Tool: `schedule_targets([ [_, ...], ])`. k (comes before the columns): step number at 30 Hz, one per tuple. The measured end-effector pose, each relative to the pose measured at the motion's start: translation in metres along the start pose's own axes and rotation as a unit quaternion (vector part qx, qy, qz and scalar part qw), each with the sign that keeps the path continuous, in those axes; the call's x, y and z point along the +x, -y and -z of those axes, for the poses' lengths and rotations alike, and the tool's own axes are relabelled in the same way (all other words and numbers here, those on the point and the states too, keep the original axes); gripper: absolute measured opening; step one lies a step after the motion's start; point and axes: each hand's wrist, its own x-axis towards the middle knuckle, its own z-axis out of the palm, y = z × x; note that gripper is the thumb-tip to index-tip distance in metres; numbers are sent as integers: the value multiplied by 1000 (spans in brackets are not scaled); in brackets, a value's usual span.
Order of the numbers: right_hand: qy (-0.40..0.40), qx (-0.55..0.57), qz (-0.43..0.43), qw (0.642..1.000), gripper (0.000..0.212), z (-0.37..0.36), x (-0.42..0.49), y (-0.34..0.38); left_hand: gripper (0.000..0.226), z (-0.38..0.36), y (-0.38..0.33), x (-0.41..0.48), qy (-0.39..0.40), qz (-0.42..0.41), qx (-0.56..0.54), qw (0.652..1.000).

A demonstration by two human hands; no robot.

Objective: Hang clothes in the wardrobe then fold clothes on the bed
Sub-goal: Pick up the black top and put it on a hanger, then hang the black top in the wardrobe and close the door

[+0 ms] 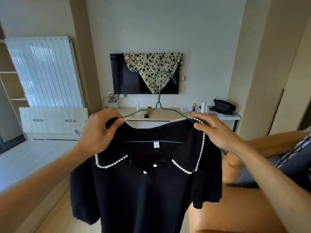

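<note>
A black knit top [146, 190] with a white-beaded collar and pearl buttons hangs in front of me on a thin green wire hanger [159, 105]. The hanger's hook points up, and its lower bar shows inside the neckline. My left hand [99, 132] pinches the top's left shoulder where the hanger arm enters it. My right hand [217, 132] grips the right shoulder and collar edge over the other hanger arm. The top's body and short sleeves hang freely below.
A wall-mounted TV [131, 78] with a floral cloth [153, 68] draped over it faces me, above a light desk [168, 114] bearing bottles and a black bag [223, 105]. A white radiator [45, 71] stands left. An orange-covered bed [235, 207] lies at lower right.
</note>
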Motion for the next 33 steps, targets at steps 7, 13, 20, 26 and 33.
schedule_targets([
  [7, -119, -107, -2, 987, 33, -26, 112, -59, 19, -64, 80, 56, -24, 49, -4, 998],
  [13, -122, -154, -49, 979, 38, -52, 207, -122, 20, -137, 171, 108, -3, 66, -35, 997],
  [20, -120, -191, -102, 969, 35, -53, 324, -214, 21, -234, 278, 203, 40, 31, -76, 996],
  [26, -132, -259, -159, 944, 35, -30, 399, -284, 20, -320, 332, 284, 105, -1, -115, 988],
  [33, -180, -242, -193, 934, 32, 8, 473, -409, 15, -446, 372, 375, 209, -27, -193, 958],
])
